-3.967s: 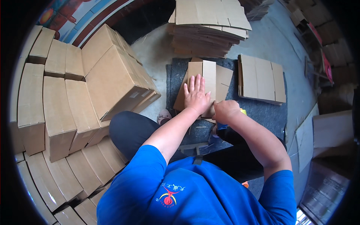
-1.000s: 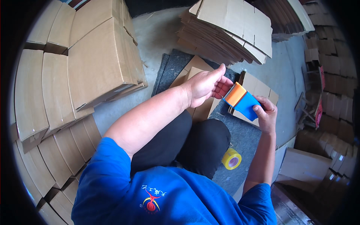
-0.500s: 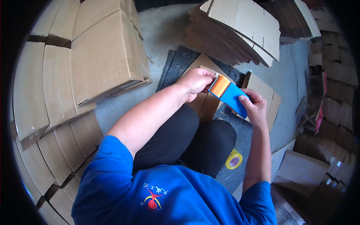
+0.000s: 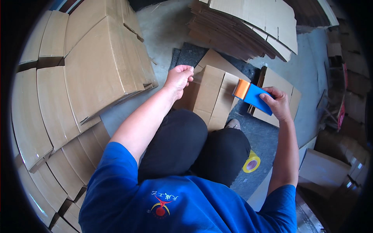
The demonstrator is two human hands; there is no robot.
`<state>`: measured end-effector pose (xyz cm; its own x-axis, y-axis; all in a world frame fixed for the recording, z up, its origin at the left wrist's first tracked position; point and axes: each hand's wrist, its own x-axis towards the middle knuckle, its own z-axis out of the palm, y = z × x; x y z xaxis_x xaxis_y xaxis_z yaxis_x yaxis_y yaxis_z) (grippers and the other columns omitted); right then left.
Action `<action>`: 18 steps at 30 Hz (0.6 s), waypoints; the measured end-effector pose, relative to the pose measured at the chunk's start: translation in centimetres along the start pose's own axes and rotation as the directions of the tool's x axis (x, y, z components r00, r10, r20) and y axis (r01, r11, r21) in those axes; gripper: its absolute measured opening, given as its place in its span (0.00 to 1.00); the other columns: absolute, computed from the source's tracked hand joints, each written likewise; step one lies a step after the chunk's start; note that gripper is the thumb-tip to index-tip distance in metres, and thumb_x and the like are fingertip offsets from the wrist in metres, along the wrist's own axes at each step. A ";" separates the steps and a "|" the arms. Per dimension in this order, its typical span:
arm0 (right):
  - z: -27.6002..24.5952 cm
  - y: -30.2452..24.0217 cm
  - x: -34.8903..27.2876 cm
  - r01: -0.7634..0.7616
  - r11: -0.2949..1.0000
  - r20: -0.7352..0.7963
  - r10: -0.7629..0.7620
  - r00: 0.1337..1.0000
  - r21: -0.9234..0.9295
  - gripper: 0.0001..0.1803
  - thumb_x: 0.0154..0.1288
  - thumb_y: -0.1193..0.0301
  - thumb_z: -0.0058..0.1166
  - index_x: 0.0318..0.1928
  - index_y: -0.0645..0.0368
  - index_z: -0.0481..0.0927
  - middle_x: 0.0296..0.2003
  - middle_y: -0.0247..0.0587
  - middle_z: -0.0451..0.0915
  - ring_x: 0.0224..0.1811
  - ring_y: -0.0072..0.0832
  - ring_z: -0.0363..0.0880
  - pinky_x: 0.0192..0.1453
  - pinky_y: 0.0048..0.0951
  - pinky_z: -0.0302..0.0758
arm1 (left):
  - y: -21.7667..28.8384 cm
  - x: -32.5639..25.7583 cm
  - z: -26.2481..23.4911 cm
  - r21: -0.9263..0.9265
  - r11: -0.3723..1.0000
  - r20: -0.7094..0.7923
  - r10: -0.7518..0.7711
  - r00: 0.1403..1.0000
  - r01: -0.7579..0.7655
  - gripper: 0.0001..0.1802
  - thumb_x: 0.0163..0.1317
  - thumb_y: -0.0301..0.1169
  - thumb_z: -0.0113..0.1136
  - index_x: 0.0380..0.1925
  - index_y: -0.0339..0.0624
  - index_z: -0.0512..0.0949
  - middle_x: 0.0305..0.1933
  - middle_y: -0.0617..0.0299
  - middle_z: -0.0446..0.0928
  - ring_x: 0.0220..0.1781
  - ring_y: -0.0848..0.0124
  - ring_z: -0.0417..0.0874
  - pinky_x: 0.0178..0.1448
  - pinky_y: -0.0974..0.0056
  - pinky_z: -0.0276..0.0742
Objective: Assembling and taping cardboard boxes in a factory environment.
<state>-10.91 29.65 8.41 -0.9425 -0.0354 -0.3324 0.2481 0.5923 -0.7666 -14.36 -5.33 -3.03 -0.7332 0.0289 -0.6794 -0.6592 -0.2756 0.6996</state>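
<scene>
Right hand (image 4: 276,104) grips tape gun (image 4: 250,93) at box (image 4: 211,95) edge, ready for seam; left hand (image 4: 179,77) fisted, pinning box flap.

Brown cardboard boxes (image 4: 97,66) stacked left, flattened brown cartons (image 4: 248,27) piled top right

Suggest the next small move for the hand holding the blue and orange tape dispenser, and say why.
Probably lower the tape dispenser toward the far edge of the flattened cardboard box. The right hand holds it raised beside the box, orange end toward the cardboard, while the left hand sits closed at the box's opposite side. Whether tape is already drawn out cannot be seen.
</scene>
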 end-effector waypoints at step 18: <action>0.2 2.2 0.6 -0.055 0.996 0.036 0.053 0.998 0.067 0.17 0.60 0.60 0.70 0.43 0.59 0.87 0.31 0.34 0.83 0.34 0.20 0.81 0.40 0.25 0.81 | 3.5 1.6 8.7 0.738 0.089 0.562 0.470 0.681 -0.669 0.18 0.66 0.50 0.58 0.35 0.48 0.86 0.43 0.63 0.82 0.55 0.61 0.77 0.62 0.56 0.69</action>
<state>-10.93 30.76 6.43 -0.9194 -0.0326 -0.3920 0.3142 0.5384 -0.7819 -19.29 2.11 0.25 -0.9030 0.4296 -0.0094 0.3092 0.6649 0.6799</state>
